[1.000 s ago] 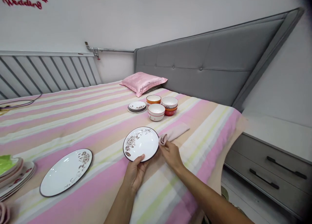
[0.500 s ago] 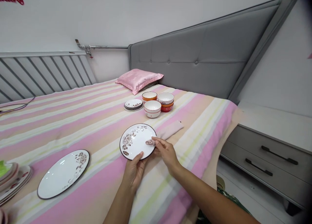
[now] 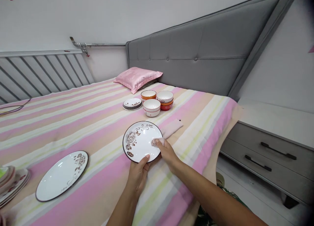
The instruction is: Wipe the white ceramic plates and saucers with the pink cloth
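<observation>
A round white plate (image 3: 142,139) with a dark rim and brown flowers is tilted up above the bed. My left hand (image 3: 138,173) grips its lower edge, thumb on the face and fingers behind. My right hand (image 3: 169,155) is closed on a pale pink cloth (image 3: 172,128). One bunched end of that cloth touches the plate's right side, and the rest trails away behind the hand. To the left, an oval white plate (image 3: 61,177) with a similar flower pattern lies on the striped bedspread.
Stacked bowls (image 3: 151,107) and a pile of small plates (image 3: 132,103) stand farther back, before a pink pillow (image 3: 138,78). More dishes (image 3: 18,186) are stacked at the left edge. A grey headboard (image 3: 186,46) rises behind; a drawer cabinet (image 3: 267,154) stands right of the bed.
The held plate has shifted slightly right and turned a little more toward me. My right hand, with the cloth, has moved slightly right along the plate's edge. The view has shifted a little.
</observation>
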`<state>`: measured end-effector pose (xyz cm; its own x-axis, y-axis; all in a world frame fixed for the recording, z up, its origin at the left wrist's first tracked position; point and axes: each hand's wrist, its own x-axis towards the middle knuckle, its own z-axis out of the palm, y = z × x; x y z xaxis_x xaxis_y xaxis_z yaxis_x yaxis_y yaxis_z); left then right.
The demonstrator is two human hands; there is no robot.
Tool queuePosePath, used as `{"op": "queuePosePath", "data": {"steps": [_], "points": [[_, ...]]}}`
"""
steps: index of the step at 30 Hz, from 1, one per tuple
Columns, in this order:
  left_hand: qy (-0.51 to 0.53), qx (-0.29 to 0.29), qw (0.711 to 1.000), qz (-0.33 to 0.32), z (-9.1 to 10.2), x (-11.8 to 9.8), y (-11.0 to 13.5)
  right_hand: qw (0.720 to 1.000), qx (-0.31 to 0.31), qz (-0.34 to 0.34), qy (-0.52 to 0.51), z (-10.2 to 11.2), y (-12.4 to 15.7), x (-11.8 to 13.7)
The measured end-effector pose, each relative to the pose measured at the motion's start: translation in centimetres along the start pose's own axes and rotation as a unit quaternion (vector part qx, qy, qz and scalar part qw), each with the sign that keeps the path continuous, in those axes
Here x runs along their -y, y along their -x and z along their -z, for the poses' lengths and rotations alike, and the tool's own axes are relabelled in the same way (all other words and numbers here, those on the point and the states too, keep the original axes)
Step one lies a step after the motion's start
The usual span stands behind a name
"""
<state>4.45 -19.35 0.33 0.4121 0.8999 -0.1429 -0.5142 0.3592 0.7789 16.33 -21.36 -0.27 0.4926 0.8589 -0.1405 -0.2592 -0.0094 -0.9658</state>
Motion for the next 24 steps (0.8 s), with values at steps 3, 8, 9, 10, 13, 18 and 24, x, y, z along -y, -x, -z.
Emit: {"op": "queuePosePath", "data": {"steps": [3,8,9,10,13,18,24], "points": [[0.001,0.003,1.0,0.015,0.1,0.1,0.1,1.0,-0.016,-0.003,-0.01,0.0,0.0,0.0],[-0.009,0.015,0.999,0.037,0.1,0.1,0.1,0.997,-0.058,0.033,0.026,0.4,-0.2,-0.7],[-0.016,0.012,0.999,0.04,0.1,0.0,0.1,0.996,-0.071,0.042,0.043,0.5,-0.3,-0.8],[-0.023,0.006,0.999,0.043,0.2,0.0,0.1,0.994,-0.082,0.048,0.059,0.7,-0.4,-0.9],[-0.053,-0.013,0.997,0.051,0.4,0.0,0.1,0.99,-0.098,0.052,0.085,1.3,-0.9,-0.8],[-0.088,-0.02,0.994,0.066,0.8,-0.1,0.0,0.99,-0.078,0.066,0.096,2.7,-1.8,0.3],[-0.121,0.012,0.984,0.13,0.9,-0.2,0.3,0.997,-0.039,0.062,0.037,4.1,-2.4,1.8]]}}
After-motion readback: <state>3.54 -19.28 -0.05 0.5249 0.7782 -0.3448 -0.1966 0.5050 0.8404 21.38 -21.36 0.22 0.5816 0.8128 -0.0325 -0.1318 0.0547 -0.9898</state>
